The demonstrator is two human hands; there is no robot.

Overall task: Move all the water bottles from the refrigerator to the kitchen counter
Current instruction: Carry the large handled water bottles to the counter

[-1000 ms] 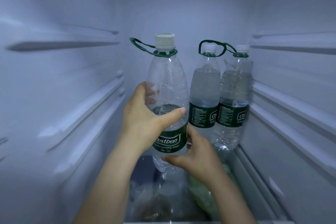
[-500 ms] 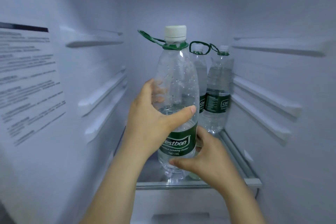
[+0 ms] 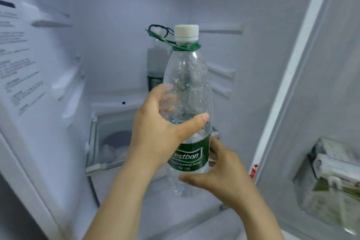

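A clear water bottle point(image 3: 190, 87) with a white cap, green neck loop and green label is upright in front of the open refrigerator, about half full. My left hand point(image 3: 157, 132) grips its middle, thumb across the front. My right hand point(image 3: 220, 177) holds its lower part from the right, just under the label. Behind it, on the refrigerator shelf, a second water bottle point(image 3: 155, 64) with a green loop shows at the left of the held one; anything further behind is hidden.
The refrigerator's left wall carries a printed sticker point(image 3: 17, 68) and shelf rails. A glass shelf point(image 3: 101, 163) over a drawer lies below left. The open door point(image 3: 315, 103) stands at the right, with cartons in a door bin point(image 3: 335, 165).
The held bottle has come out of the refrigerator toward me, both hands still on it. The view has pulled back, and the door and its bin have come into sight at the right.
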